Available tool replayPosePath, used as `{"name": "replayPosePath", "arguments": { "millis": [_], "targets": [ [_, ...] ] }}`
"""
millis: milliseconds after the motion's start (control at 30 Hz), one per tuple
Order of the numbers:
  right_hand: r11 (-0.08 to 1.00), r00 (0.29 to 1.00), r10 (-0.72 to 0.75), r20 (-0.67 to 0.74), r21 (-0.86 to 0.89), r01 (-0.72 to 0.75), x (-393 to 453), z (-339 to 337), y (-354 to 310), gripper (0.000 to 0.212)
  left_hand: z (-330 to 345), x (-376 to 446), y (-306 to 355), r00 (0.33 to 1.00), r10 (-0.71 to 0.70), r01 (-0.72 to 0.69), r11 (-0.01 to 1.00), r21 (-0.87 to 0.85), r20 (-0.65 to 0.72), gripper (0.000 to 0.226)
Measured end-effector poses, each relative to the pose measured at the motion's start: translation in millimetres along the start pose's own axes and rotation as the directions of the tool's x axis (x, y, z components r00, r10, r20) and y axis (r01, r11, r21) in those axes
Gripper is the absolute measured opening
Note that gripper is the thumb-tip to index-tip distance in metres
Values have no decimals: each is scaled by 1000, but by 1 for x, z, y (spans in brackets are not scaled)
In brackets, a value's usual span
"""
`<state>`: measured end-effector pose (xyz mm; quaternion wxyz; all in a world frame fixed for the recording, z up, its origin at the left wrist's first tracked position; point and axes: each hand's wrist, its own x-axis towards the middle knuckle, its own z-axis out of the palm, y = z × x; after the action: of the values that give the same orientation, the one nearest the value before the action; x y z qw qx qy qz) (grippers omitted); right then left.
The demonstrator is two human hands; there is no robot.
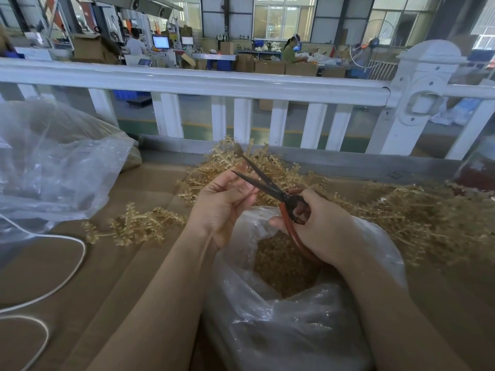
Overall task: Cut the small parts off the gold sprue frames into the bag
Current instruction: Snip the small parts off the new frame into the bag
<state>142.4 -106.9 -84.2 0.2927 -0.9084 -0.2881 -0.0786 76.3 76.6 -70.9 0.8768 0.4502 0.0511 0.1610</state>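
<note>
Two grips: right hand [316, 226] curls round the scissors [270, 188] handles; left hand [222, 204] pinches something small, too blurred to tell.
Blades: apart, just beside left fingertips [246, 188]; likely nick risk.
Bag [308, 317]: below, mouth wide; parts may miss.
Sprue frames [401, 210]: heaped on desk [120, 263].

Right hand [318, 226] gripping open scissors [270, 191] above bag [308, 325]

Location type: factory production floor.
Far area: machines with lit monitors [160, 42], stacked cardboard boxes [270, 66], seated workers [290, 50].
Boundary: white railing [192, 83] across the scene.
Near area: cardboard-covered bench [128, 263] heaped with gold sprue frames [417, 210].
</note>
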Motion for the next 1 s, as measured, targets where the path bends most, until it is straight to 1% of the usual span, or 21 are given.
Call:
{"name": "replayPosePath", "arguments": {
  "millis": [200,333,400,533,733,833,900,1000],
  "targets": [
    [988,992,-73,-106,-145,57,0,0,-1,69,1,1,-2,998,46,-45,999,27,-40,21],
    [979,987,-83,-139,-196,55,0,0,1,71,1,1,-1,998,44,-43,999,22,-46,26],
    [977,984,-90,-155,-204,58,0,0,1,69,1,1,-2,998,40,-39,999,20,-50,30],
    [977,977,-100,-189,-202,61,-1,1,1,67,1,1,-2,998,37,-36,999,7,-56,30],
    [978,975,-104,-197,-199,64,0,4,5,80,1,0,-1,998,51,-50,999,18,-42,25],
    [978,979,-99,-176,-201,62,1,4,6,81,0,0,0,997,70,-69,997,30,-34,24],
    [977,978,-100,-185,-202,62,1,3,6,80,0,0,0,996,87,-85,994,68,-28,21],
    [976,970,-110,-216,-210,63,0,2,4,78,1,-1,-2,993,112,-105,979,174,-29,17]
  ]
}}
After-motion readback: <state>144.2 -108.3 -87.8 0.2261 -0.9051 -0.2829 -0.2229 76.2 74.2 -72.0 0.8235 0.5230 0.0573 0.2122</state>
